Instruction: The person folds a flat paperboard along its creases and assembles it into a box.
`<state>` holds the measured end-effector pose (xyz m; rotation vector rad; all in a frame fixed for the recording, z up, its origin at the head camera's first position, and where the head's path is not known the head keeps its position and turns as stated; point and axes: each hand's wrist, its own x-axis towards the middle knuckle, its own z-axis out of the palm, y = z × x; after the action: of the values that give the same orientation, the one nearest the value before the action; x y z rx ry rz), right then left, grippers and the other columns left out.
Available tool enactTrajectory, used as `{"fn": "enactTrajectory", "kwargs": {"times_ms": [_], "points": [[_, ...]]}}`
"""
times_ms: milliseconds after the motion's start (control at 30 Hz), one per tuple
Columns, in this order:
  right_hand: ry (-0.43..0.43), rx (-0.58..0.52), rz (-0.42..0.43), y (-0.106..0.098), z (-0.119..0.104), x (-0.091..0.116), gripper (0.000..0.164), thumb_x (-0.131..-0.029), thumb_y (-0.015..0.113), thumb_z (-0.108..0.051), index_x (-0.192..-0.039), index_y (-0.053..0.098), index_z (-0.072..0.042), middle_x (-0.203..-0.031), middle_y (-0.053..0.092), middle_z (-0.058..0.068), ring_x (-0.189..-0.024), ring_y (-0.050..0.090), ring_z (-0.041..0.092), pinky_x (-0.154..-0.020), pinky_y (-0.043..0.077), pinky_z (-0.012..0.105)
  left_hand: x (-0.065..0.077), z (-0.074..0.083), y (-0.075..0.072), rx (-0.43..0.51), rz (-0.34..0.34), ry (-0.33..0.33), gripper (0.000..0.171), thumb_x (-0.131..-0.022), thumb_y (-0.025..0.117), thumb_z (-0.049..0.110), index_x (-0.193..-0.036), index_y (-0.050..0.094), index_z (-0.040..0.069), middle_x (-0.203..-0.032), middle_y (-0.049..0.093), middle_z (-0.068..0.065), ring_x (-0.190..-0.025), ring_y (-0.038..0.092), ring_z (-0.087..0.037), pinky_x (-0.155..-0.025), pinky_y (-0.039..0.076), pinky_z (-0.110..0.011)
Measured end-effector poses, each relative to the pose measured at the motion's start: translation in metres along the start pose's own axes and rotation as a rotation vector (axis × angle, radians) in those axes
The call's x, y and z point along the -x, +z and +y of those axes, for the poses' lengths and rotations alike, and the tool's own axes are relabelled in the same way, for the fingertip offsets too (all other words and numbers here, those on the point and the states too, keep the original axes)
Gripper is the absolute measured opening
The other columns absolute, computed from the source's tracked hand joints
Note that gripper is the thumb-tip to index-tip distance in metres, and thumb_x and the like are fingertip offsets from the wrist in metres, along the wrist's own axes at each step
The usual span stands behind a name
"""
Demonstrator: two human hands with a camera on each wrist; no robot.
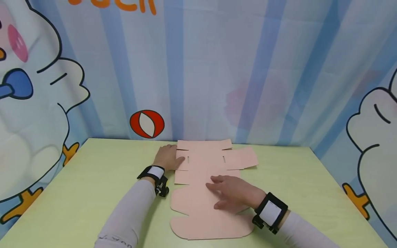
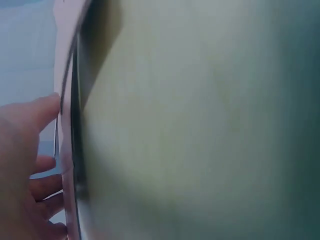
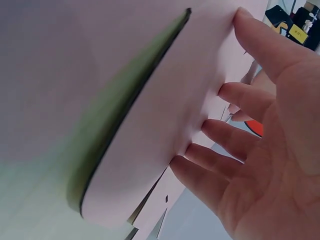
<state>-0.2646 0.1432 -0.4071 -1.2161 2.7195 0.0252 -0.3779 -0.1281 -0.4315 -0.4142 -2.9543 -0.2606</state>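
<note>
A flat pink cardboard box blank with side flaps and small slits lies on the table. My left hand is at its far left edge, the thumb reaching over a side flap. In the left wrist view, the thumb and fingers of that hand touch the edge of the cardboard. My right hand rests on the blank right of its middle, fingers spread. Seen from the right wrist, its fingertips touch the cardboard surface, beside a rounded flap. Neither hand visibly grips it.
The pale yellow-green table carries the blank. Behind it hangs a blue striped backdrop with printed cartoon figures and a red ball. Each wrist wears a black band with a camera; the right band sits beside the blank's near right flaps.
</note>
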Motion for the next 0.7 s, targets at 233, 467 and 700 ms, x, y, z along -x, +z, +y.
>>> {"fn": "enactTrajectory", "kwargs": {"times_ms": [233,467,700], "points": [[0.031,0.014,-0.012,0.001,-0.003,0.001,0.068,-0.083,0.056,-0.053,-0.140,0.038,-0.022,-0.145,0.033,0.006,-0.132,0.031,0.023,-0.102,0.034,0.038,0.002,0.003,-0.002,0.023,-0.023,-0.018,0.046,-0.088,0.053,0.038,-0.108,0.059,-0.002,-0.101,0.062,-0.016,-0.097,0.056,-0.033,-0.089,0.041,-0.047],[0.041,-0.017,-0.022,0.000,-0.004,0.001,0.068,-0.083,0.057,-0.051,-0.141,0.035,-0.021,-0.146,0.030,0.007,-0.133,0.028,0.023,-0.103,0.032,0.038,-0.001,0.002,-0.008,0.036,-0.005,0.005,0.039,-0.086,0.056,0.032,-0.103,0.062,-0.003,-0.092,0.064,-0.015,-0.088,0.058,-0.029,-0.080,0.046,-0.041],[0.025,-0.016,-0.005,0.000,-0.006,0.002,0.068,-0.084,0.057,-0.051,-0.140,0.037,-0.019,-0.145,0.031,0.009,-0.132,0.030,0.024,-0.103,0.033,0.039,0.001,-0.001,-0.016,0.139,0.058,0.000,0.043,-0.085,0.060,0.028,-0.116,0.058,-0.003,-0.108,0.061,-0.017,-0.099,0.056,-0.030,-0.088,0.045,-0.042]]}}
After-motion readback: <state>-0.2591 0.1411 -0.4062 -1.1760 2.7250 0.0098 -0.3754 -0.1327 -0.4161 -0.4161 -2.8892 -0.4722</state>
